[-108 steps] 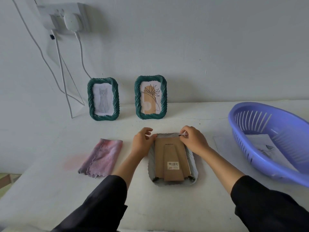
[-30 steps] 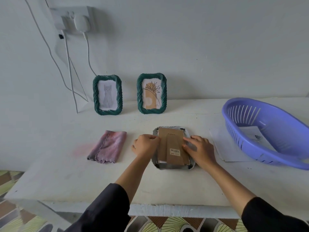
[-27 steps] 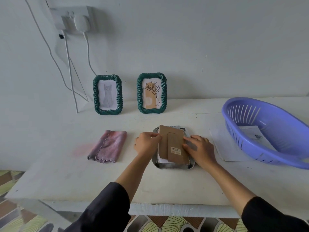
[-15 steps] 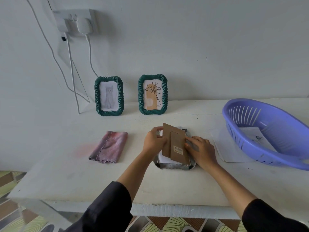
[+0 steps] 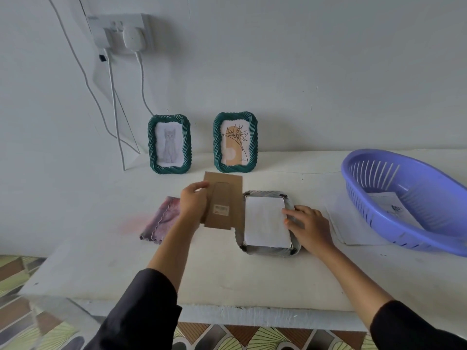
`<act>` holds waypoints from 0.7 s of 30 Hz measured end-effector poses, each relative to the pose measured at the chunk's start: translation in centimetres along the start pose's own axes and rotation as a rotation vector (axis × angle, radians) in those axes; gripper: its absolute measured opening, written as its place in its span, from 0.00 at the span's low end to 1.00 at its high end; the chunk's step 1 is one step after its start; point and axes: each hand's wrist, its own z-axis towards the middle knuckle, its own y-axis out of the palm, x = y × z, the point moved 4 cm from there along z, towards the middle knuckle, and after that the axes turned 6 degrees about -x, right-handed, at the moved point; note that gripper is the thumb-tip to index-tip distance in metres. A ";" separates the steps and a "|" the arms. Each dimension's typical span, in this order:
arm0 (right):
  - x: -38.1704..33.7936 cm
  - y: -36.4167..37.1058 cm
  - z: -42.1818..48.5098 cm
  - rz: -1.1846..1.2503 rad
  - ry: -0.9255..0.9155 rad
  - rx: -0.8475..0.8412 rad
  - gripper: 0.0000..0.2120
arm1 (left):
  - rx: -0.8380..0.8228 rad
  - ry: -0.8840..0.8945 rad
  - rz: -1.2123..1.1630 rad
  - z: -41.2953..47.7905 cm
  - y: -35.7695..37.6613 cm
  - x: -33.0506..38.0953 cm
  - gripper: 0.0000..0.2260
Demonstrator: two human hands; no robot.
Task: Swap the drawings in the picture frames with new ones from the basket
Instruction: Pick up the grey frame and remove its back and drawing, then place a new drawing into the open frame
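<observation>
place: domestic room
wall (image 5: 316, 59): plain white, socket (image 5: 117, 27) with chargers (image 5: 134, 37), loose cables (image 5: 115, 109)
floor: patterned tiles (image 5: 17, 271)
desk (image 5: 252, 281): white slab, green picture frames (image 5: 168, 144), plastic basket (image 5: 409, 231)

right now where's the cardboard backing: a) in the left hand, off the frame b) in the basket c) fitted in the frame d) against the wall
a: the left hand grips the cardboard backing beside the frame, whose white sheet lies bare.
</observation>
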 end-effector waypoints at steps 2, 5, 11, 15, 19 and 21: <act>0.0 0.0 0.0 -0.007 0.002 -0.001 0.14 | 0.023 -0.028 0.064 0.4 -1.5 -1.0 0.16; 0.0 0.0 0.0 -0.009 0.002 -0.004 0.14 | -0.018 -0.073 0.191 0.0 -1.6 -2.5 0.16; -0.1 0.0 0.0 -0.021 -0.002 -0.006 0.15 | -0.038 -0.078 0.486 -0.2 -0.5 -3.3 0.17; 0.0 0.0 0.0 -0.021 0.000 -0.007 0.15 | 0.115 -0.012 0.814 -0.8 0.0 -2.3 0.15; 0.0 0.0 0.0 -0.024 -0.004 0.002 0.14 | 0.069 0.164 0.934 -1.7 2.4 -1.2 0.15; -0.1 0.0 0.0 -0.027 -0.007 -0.001 0.14 | -0.032 0.278 0.938 -2.2 4.6 -1.3 0.14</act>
